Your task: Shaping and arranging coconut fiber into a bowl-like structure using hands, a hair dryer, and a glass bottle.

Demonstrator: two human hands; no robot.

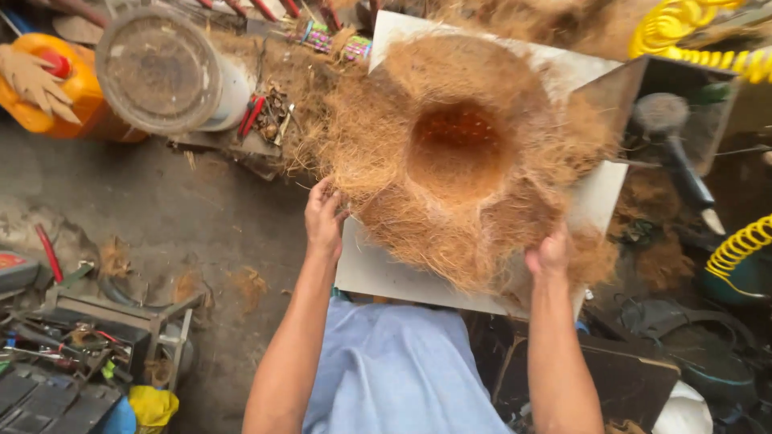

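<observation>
Blue-clad lap [398, 366] lowest in frame, both forearms reaching up to a coir fibre mat [458, 157]

Left hand [324, 219] gripping the mat's near-left edge, right hand [550, 253] clamped on its near-right edge, hands well apart. Mat lying on a white board [378, 269], deep round hollow at its centre. Grey drum [165, 71] far left, yellow coiled hose [738, 245] right, tools [64, 337] on the floor
</observation>
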